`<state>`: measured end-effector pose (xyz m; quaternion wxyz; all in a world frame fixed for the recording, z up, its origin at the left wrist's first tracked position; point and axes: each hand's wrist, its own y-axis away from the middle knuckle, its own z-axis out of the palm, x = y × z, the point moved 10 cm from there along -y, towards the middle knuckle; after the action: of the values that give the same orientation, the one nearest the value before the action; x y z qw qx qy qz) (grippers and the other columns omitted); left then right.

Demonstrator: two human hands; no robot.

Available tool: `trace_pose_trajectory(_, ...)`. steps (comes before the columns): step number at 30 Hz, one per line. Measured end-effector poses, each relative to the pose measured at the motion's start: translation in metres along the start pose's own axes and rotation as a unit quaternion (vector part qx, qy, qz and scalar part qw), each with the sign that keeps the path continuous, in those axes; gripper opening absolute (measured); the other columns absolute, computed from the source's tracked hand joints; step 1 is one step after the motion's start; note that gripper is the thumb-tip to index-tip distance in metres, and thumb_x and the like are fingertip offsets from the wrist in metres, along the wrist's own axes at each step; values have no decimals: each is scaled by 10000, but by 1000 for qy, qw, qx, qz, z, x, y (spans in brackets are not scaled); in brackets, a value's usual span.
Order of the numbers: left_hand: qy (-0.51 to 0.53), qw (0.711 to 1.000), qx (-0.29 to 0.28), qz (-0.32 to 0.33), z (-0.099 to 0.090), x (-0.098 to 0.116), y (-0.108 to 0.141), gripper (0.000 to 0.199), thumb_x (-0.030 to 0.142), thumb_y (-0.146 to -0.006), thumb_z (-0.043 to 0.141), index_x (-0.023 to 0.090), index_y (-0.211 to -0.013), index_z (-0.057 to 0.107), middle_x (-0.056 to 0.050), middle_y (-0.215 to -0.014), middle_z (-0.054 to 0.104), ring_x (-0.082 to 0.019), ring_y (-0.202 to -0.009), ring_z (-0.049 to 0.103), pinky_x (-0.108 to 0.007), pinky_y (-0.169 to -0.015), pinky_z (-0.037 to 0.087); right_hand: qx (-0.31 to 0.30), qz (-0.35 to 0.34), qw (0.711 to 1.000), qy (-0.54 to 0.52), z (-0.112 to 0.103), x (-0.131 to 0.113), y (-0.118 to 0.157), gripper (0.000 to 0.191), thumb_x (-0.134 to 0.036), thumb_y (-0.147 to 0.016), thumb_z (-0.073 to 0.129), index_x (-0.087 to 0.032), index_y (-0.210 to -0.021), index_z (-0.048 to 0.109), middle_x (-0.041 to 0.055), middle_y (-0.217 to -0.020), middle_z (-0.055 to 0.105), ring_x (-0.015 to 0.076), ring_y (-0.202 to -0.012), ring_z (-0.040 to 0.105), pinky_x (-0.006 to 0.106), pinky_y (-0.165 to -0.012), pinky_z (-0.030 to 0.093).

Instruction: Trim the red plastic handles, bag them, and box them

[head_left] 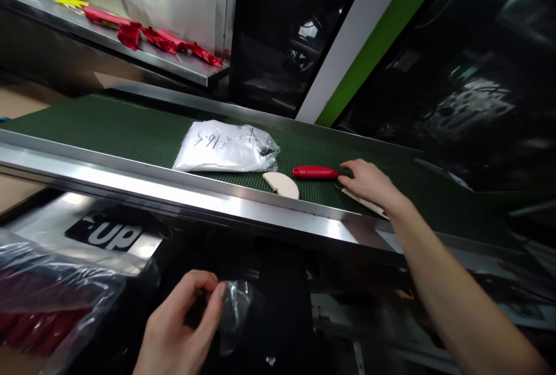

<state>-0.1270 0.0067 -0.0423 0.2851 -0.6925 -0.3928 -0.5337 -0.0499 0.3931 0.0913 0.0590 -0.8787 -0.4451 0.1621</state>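
My left hand (182,323) is closed in a pinch below the belt's near rail, with a small clear plastic bag (235,308) hanging from its fingertips. Over the green ribbed conveyor belt (143,131), my right hand (369,182) has thumb and forefinger apart at the right end of a red handle (315,173). Whether it touches the handle I cannot tell. Partly under that hand lies a flat pale strip (365,202). A pale half-round piece (282,184) rests left of the handle, near the rail. Beyond it lies a white plastic packet (221,147) with handwriting.
A metal rail (182,189) edges the belt's near side. Crumpled red pieces (152,37) and a yellow item (70,2) lie on a steel shelf at the back left. At lower left, a plastic-lined container (56,299) holds dark red things. A green-and-white post (365,44) stands behind.
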Motion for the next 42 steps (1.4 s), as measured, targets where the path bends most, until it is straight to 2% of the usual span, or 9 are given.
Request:
trace_pose_trajectory(2,1,1000,5,-4,-5,-6,-1,265,495,-828,671,240,-821,600,19,-764,615,-155,-675,586,-212,-611,455,-41,4,999,7,12,11,-10,176,-306,-811,705,-153,-892,672,55,-945,677,180,-869,618,389,-840,492)
trace_pose_trajectory(5,17,999,21,-17,-12,-11,-5,273,495,-816,685,237,-826,596,21,-769,617,-151,-684,588,-205,-637,456,-37,4,999,-10,10,13,-6,176,-334,-846,676,-164,-892,686,36,-934,685,160,-832,609,357,-809,480)
trace_pose_trajectory(13,42,998,17,44,-1,13,-14,189,412,-846,687,249,-842,591,26,-809,609,-130,-726,583,-160,-660,464,75,-28,985,-154,-24,-19,37,174,-386,-838,662,-231,-869,733,20,-838,697,163,-714,585,308,-664,437)
trace_pose_trajectory(20,48,992,42,106,9,48,-17,99,335,-852,677,262,-833,612,-3,-1062,610,-161,-969,610,-194,-815,475,198,5,927,-318,-47,-33,101,127,-374,-882,648,-267,-932,694,19,-860,673,170,-755,628,313,-671,510)
trace_pose_trajectory(25,76,992,-9,96,21,72,-17,114,363,-839,684,261,-790,667,-35,-1310,596,-254,-1050,659,-317,-872,563,99,70,853,-508,-15,-44,144,117,-315,-878,671,-289,-986,707,19,-889,688,174,-773,648,319,-700,542)
trace_pose_trajectory(29,107,992,-31,65,22,82,-11,156,360,-795,723,246,-697,680,-60,-1216,665,-284,-954,703,-349,-796,608,25,132,821,-555,21,-50,169,108,-308,-886,669,-285,-980,719,16,-907,705,153,-791,656,280,-714,557)
trace_pose_trajectory(32,61,997,-9,55,14,76,-6,121,333,-802,715,255,-718,678,-44,-1150,679,-261,-996,684,-332,-857,583,-31,159,799,-579,48,-56,180,107,-324,-887,672,-266,-963,721,16,-895,707,146,-812,662,256,-725,555)
trace_pose_trajectory(36,1,998,11,56,3,63,-1,76,303,-837,691,264,-783,654,-11,-1106,651,-218,-1109,603,-279,-913,518,-92,157,796,-578,71,-68,187,119,-332,-886,676,-255,-964,723,11,-897,703,128,-771,656,236,-702,540)
trace_pose_trajectory(42,-15,999,-3,51,1,49,0,94,283,-874,667,250,-801,618,8,-1081,606,-155,-965,592,-219,-843,472,-109,133,808,-564,74,-81,193,148,-340,-885,675,-253,-990,732,17,-893,711,124,-737,640,235,-663,531)
